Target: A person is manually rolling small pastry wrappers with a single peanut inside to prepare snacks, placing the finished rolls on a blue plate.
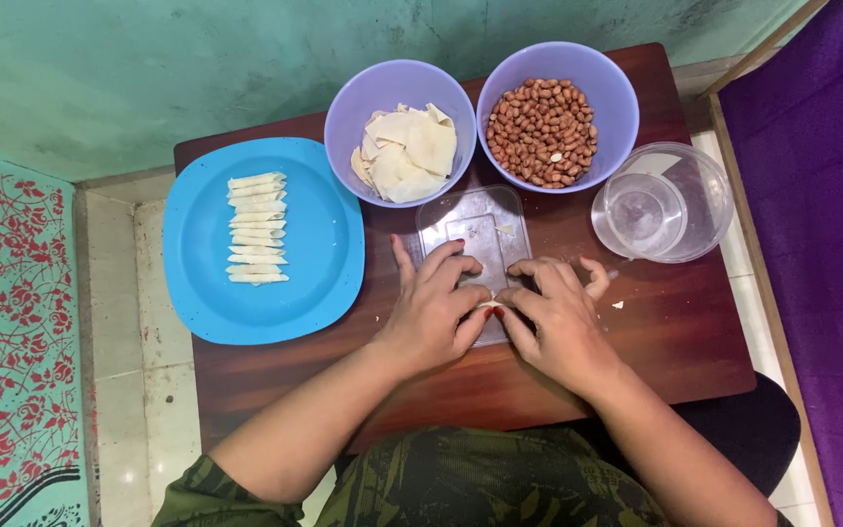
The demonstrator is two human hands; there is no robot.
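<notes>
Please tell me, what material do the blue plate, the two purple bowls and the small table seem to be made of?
The blue plate looks like plastic: even colour, soft matte sheen, thin moulded rim. The two purple bowls seem plastic too, slightly translucent at the rims. The table appears to be wood or a wood-look laminate, dark reddish brown with grain lines and a mild gloss; which one, I cannot tell.

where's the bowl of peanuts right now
In the head view, the bowl of peanuts sits at the table's far right side, between the bowl of wrappers and the clear container.
</notes>
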